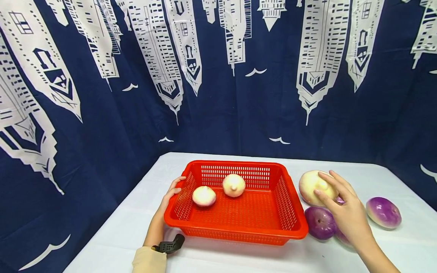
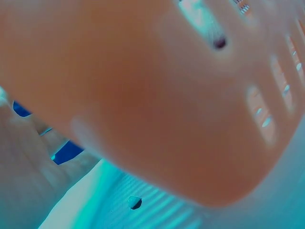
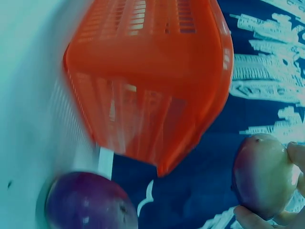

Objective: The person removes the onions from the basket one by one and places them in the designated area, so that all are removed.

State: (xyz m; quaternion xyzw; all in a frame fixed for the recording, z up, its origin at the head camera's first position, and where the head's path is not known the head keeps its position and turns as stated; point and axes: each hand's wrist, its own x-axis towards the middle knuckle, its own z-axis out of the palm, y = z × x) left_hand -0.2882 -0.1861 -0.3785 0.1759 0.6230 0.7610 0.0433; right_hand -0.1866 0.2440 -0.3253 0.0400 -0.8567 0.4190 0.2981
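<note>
A red plastic basket [image 1: 235, 232] stands on the table with two pale turnips inside, one turnip [image 1: 204, 196] at the left and another turnip [image 1: 233, 185] near the back wall. My left hand [image 1: 173, 192] grips the basket's left rim, fingers bent over the edge. The basket wall fills most of the left wrist view, with part of that hand beside it. To the right of the basket, my right hand [image 1: 346, 206] holds a white and purple turnip [image 1: 312, 185] between thumb and fingers, raised off the table in the right wrist view [image 3: 262, 174].
Purple turnips lie on the white tablecloth [image 1: 239, 261]: one turnip [image 1: 320, 223] by the basket's right side, one turnip [image 1: 384, 213] farther right, others partly hidden by the right hand. A navy curtain [image 1: 235, 113] with white building prints hangs behind.
</note>
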